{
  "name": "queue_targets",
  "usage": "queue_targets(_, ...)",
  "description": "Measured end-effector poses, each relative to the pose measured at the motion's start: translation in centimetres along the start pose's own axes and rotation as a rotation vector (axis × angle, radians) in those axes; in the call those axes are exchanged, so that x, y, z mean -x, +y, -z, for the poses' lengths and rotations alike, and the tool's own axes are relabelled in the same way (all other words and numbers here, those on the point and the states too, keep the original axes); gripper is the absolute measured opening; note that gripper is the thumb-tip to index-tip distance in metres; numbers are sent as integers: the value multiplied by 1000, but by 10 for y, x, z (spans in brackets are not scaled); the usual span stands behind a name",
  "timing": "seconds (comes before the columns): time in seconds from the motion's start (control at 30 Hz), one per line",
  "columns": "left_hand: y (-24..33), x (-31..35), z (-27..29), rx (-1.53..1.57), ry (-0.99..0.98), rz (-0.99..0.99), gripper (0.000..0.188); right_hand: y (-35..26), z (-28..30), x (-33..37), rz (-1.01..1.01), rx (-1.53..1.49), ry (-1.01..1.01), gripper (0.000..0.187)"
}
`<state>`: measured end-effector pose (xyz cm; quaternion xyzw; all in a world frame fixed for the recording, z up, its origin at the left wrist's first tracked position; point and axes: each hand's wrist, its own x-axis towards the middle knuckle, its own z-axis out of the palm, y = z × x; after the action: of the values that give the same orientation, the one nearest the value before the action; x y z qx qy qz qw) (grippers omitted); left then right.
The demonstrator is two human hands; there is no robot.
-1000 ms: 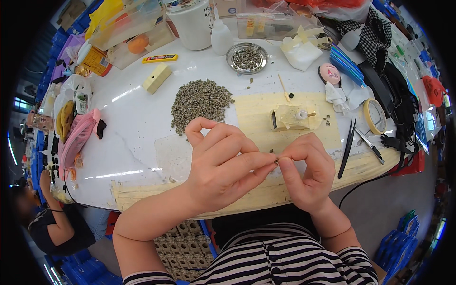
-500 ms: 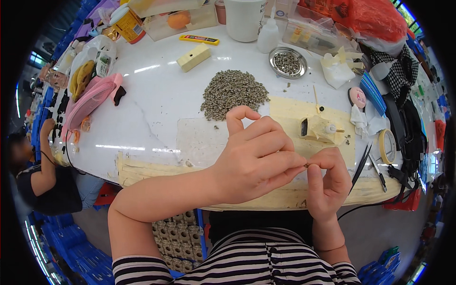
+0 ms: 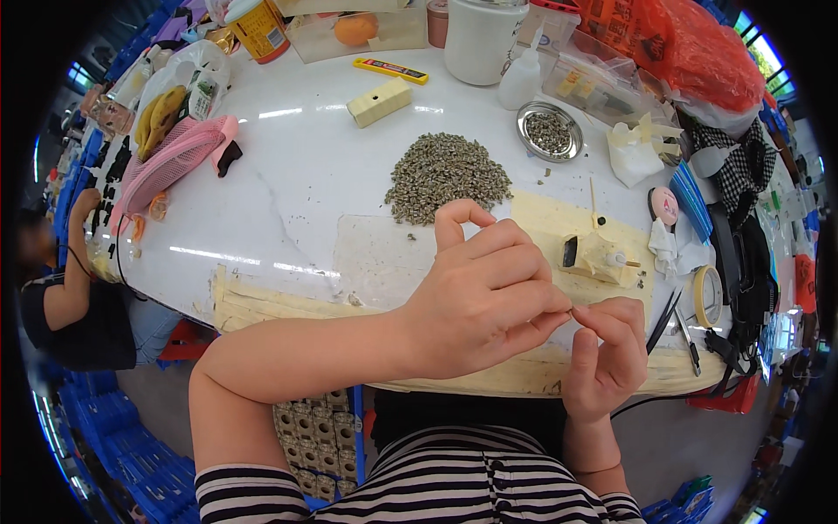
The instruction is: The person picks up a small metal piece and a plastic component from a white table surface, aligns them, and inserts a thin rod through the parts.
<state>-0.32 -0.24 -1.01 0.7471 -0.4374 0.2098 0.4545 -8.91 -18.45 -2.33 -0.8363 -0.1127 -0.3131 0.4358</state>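
Observation:
Over the near edge of the table my left hand [image 3: 489, 297] is closed in a pinch, thumb and fingertips together. A tiny dark speck shows at its fingertips, too small to name. My right hand [image 3: 608, 358] is beside it, its index fingertip touching or almost touching that spot. The right thumb stands apart from the index finger and the other fingers are curled. Beyond my left hand lies a heap of small grey metal parts [image 3: 447, 177]. A tape-wrapped block [image 3: 602, 259] with a white nozzle sits on the yellowish taped sheet [image 3: 541, 214].
A round metal dish [image 3: 549, 132] holds more small parts. Tweezers [image 3: 665, 319], a craft knife [image 3: 688, 341] and a tape roll [image 3: 707, 295] lie at right. Farther back are a cream block [image 3: 380, 103], a squeeze bottle [image 3: 521, 80] and a white mug [image 3: 482, 44]. Another person [image 3: 74, 310] sits at left.
My right thumb has come away from the index fingertip and dropped lower. The left hand keeps its pinch. The whole view has shifted slightly, moving the table things to the right.

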Motion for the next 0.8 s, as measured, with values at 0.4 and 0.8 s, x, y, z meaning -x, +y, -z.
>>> queue_targets(0.4, 3, 2, 0, -44, 8, -60, 21, -1, -2, 2, -159, -142, -10, 6)
queue_targets(0.8, 3, 0, 1, -26, -10, -46, 23, -2, 0, -3, -88, -50, -36, 13)
